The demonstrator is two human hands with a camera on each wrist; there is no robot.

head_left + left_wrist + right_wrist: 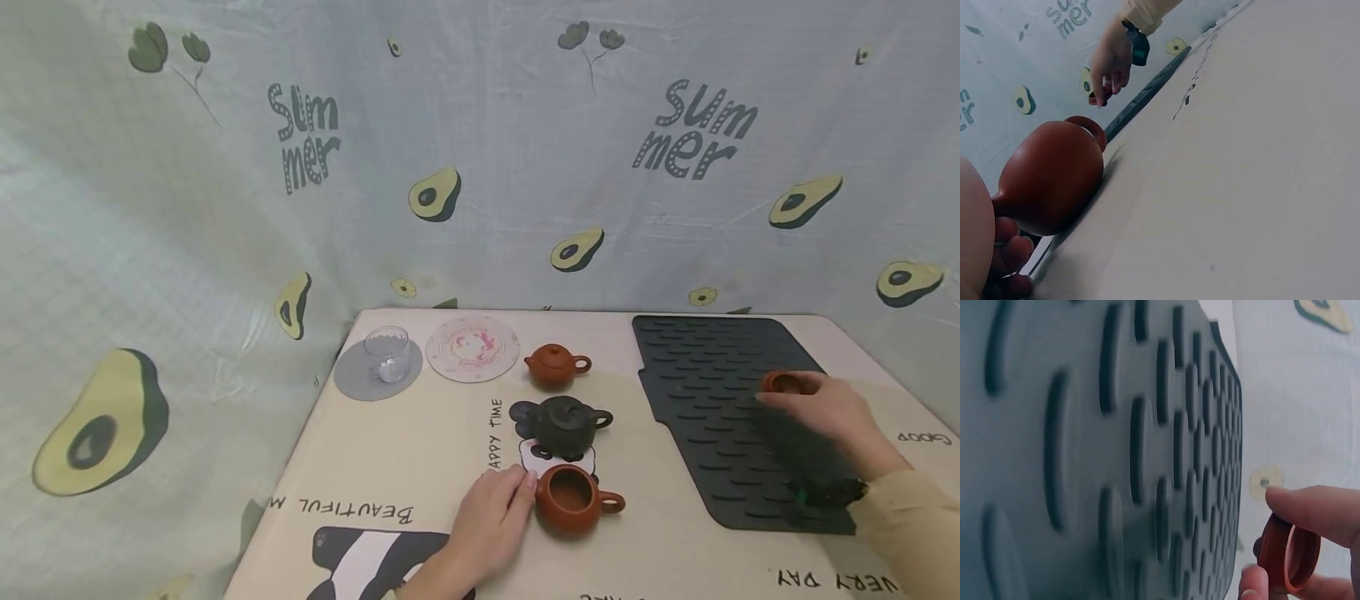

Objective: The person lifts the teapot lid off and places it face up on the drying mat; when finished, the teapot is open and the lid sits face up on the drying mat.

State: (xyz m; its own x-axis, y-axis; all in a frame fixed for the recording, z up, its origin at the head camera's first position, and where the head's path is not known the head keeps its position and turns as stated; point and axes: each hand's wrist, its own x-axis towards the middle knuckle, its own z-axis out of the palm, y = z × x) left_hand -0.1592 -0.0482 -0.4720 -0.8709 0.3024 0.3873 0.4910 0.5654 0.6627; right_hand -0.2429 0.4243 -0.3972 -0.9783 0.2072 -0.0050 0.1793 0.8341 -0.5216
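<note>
Right hand (825,410): thumb and fingertips (1310,509) pinch a small red-brown clay lid (783,383) by its rim, over the far right part of the ribbed dark drying mat (705,417).

Left hand (491,521): fingers curled loosely together, tips against the left side of an open, lidless red clay teapot (573,498) near the desk's front edge, handle pointing right.

Behind it, on a panda-print coaster (534,454): dark green-black lidded teapot (566,423). Farther back: smaller red lidded teapot (555,365).

Far left corner of the desk: clear glass (387,353) on a grey round coaster (352,379); beside it, a white round coaster (472,348) with pink print.

Writing: desk cover (405,450) reads "BEAUTIFUL" upside down, "HAPPY TIME" partly hidden, "GOOD" and "EVERY DAY" at the right edge. Backdrop cloth (480,150): "Summer" twice, among avocados.

Surface: cream printed cover; cloth backdrop closes the far and left sides. Bare cover lies between teapots and mat, and along the left edge.
</note>
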